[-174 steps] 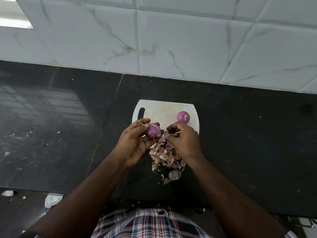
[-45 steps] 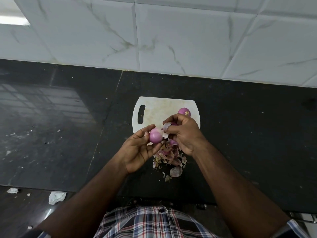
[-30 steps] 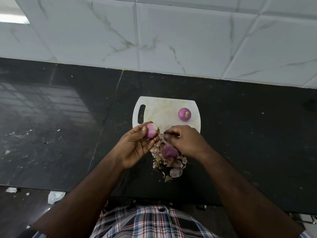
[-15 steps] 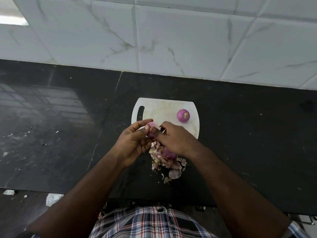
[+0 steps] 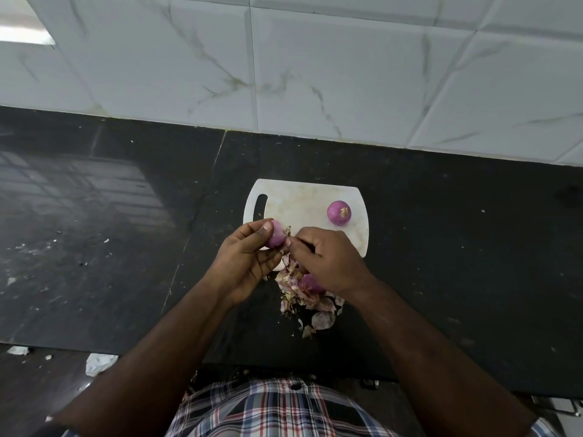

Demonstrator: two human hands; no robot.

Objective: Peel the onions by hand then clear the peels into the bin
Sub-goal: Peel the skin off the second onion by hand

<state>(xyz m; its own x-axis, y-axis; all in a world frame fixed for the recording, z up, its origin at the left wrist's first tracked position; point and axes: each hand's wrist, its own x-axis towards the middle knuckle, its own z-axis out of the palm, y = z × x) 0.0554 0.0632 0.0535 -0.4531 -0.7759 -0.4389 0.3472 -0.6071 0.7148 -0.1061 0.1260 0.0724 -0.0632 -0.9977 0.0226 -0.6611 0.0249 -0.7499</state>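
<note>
The onion (image 5: 277, 237) sits in the left hand (image 5: 244, 263), thumb and fingers curled round it, above the near left corner of the board (image 5: 299, 203); the right hand (image 5: 328, 258) pinches a bit of skin at the onion's right end; a second onion (image 5: 338, 212), peeled, rests on the board's right side, apart from both hands; a heap of peels (image 5: 307, 298) lies on the counter (image 5: 110, 247) just below the board, partly under the right wrist; the counter is glossy black stone, speckled with crumbs on the left; pale marbled tiles (image 5: 315, 64) rise behind it; scraps (image 5: 99, 363) lie on the floor at lower left
</note>
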